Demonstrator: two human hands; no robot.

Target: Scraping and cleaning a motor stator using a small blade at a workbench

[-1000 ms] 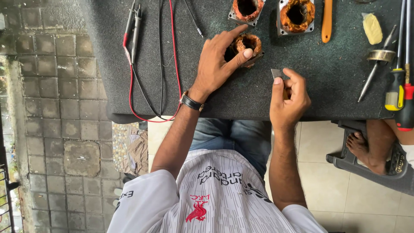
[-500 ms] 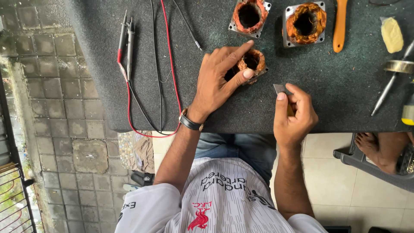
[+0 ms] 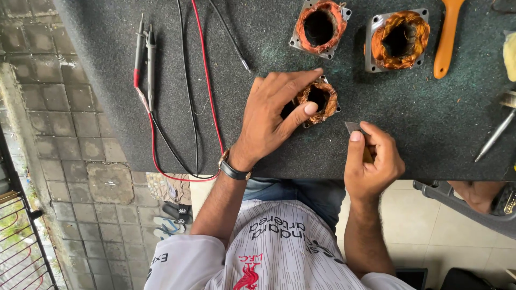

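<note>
Dark green, gritty matting covers the tabletop [image 3: 430, 123], and I place everything else by the small copper-wound coil [image 3: 318, 101] sitting near its front edge. Far to the left of that coil lie two meter probes [image 3: 145, 59] side by side, their red and black leads [image 3: 201, 91] running between probes and coil and looping down toward the table's edge. My left hand [image 3: 271, 115] lies over the left side of the coil: the forefinger reaches across its far rim, the thumb presses on its near rim, and the other fingers curl against its side, so the hand is gripping the coil where it rests on the mat. A dark watch [image 3: 234, 169] sits on that wrist. Beyond the coil, farther from me, stand two larger coils in metal frames, one reddish [image 3: 318, 27] straight behind it and one brighter orange [image 3: 399, 38] behind and to its right. Just right of the small coil and nearer me, my right hand [image 3: 372, 161] is closed, thumb and fingers pinching a small grey blade [image 3: 352, 127] whose tip points toward the coil without touching it. Farther right lie an orange wooden handle [image 3: 447, 37] and a metal tool [image 3: 494, 134].
</note>
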